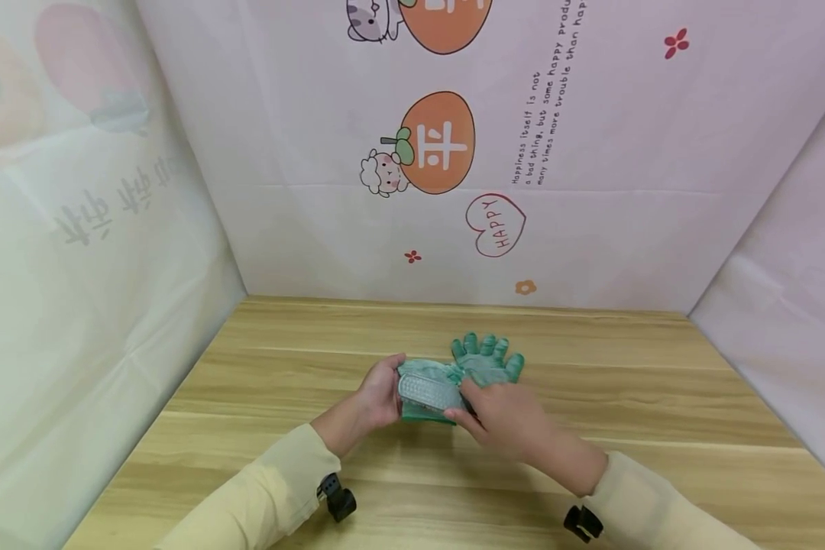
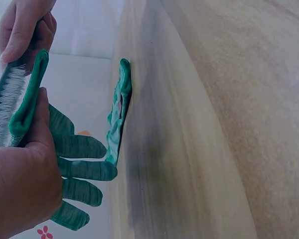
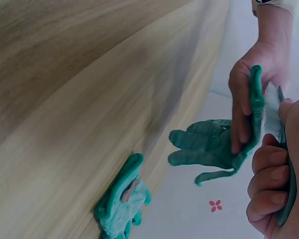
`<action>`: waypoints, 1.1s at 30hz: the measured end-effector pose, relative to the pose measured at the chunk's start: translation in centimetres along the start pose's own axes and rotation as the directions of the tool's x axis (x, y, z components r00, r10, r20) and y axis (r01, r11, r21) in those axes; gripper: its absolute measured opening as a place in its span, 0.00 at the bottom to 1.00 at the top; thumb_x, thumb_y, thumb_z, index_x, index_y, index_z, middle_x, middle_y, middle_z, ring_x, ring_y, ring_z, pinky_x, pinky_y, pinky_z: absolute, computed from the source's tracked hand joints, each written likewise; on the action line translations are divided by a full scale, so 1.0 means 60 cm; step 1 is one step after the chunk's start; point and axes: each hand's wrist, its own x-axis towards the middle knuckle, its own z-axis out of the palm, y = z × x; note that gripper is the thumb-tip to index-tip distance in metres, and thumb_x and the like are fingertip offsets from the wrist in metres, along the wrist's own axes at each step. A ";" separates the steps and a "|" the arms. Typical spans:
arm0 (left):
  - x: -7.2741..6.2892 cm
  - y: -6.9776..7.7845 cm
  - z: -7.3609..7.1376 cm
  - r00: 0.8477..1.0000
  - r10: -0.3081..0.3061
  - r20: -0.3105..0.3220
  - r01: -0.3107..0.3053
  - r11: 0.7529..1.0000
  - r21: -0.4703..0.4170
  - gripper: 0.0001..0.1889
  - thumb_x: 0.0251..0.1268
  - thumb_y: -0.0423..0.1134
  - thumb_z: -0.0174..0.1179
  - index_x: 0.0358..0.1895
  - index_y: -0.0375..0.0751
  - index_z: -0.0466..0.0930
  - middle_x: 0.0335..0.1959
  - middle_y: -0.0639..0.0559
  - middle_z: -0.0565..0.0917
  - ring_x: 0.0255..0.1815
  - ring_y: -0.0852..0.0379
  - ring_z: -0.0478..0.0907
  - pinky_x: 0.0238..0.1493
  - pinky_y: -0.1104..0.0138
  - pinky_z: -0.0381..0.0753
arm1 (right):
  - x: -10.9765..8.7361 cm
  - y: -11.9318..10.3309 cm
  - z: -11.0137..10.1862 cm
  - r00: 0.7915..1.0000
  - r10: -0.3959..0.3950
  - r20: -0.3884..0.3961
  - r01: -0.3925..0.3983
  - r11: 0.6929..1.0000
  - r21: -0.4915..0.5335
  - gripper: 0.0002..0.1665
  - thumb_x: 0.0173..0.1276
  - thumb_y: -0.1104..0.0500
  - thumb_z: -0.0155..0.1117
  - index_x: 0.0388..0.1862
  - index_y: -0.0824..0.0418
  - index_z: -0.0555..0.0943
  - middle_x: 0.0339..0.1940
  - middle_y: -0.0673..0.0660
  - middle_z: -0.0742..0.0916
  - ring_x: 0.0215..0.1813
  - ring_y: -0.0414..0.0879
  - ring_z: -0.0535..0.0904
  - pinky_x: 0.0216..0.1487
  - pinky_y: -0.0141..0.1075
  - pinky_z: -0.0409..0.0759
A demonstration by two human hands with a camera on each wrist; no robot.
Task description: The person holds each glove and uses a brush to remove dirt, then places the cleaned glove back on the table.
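Note:
My left hand (image 1: 380, 396) holds a green knitted glove (image 1: 428, 415) by its cuff side, fingers along its underside. The glove's fingers dangle in the left wrist view. My right hand (image 1: 512, 418) grips the handle of a scrubbing brush (image 1: 428, 391) with a pale, dimpled back. White bristles (image 2: 9, 94) face the glove, right at its cuff in the left wrist view. A second green glove (image 1: 488, 362) lies on the table just beyond the hands, its fingers pointing away. A small brownish patch (image 3: 129, 190) shows on it in the right wrist view.
The wood-grain table (image 1: 302, 336) stretches out on all sides of the hands. White printed sheets form a back wall (image 1: 330, 229) and side walls (image 1: 144, 305). Black straps (image 1: 337, 496) hang at both sleeve cuffs.

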 end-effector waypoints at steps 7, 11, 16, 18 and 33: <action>-0.004 0.004 -0.004 1.000 -0.001 -0.002 0.001 1.000 0.003 0.24 0.78 0.49 0.26 0.34 0.41 0.71 0.21 0.54 0.83 0.24 0.61 0.81 0.32 0.67 0.80 | -0.009 0.009 0.006 1.000 -0.017 -0.021 0.017 1.000 -0.002 0.19 0.74 0.43 0.56 0.32 0.57 0.73 0.13 0.42 0.66 0.16 0.34 0.62 0.15 0.29 0.61; -0.004 0.003 -0.009 1.000 -0.007 -0.014 0.007 1.000 0.005 0.23 0.78 0.49 0.26 0.33 0.44 0.71 0.21 0.55 0.82 0.24 0.62 0.80 0.32 0.67 0.79 | -0.018 0.014 0.004 1.000 0.010 -0.001 -0.010 1.000 0.018 0.20 0.74 0.43 0.55 0.31 0.57 0.72 0.13 0.42 0.66 0.15 0.34 0.61 0.16 0.30 0.62; -0.005 0.003 -0.012 1.000 -0.008 -0.014 0.008 1.000 0.013 0.22 0.77 0.49 0.25 0.37 0.43 0.68 0.27 0.54 0.82 0.31 0.61 0.81 0.36 0.66 0.80 | -0.026 0.020 0.003 1.000 0.023 -0.003 -0.023 1.000 0.016 0.20 0.75 0.43 0.54 0.29 0.55 0.70 0.12 0.42 0.64 0.14 0.35 0.58 0.16 0.30 0.59; -0.005 0.003 -0.014 1.000 -0.003 -0.014 0.003 1.000 0.017 0.21 0.77 0.49 0.25 0.40 0.42 0.68 0.31 0.53 0.82 0.35 0.60 0.81 0.39 0.65 0.80 | -0.028 0.022 0.004 1.000 0.018 -0.013 -0.018 1.000 0.003 0.20 0.74 0.43 0.54 0.29 0.54 0.69 0.12 0.42 0.63 0.14 0.35 0.57 0.17 0.30 0.58; -0.001 -0.012 0.001 0.998 -0.022 -0.053 0.024 0.999 0.031 0.22 0.78 0.49 0.30 0.33 0.42 0.70 0.23 0.56 0.78 0.26 0.61 0.75 0.31 0.70 0.74 | 0.001 0.001 0.004 1.000 -0.021 0.009 0.021 0.999 -0.041 0.21 0.74 0.40 0.54 0.30 0.55 0.70 0.13 0.43 0.66 0.16 0.35 0.63 0.15 0.31 0.62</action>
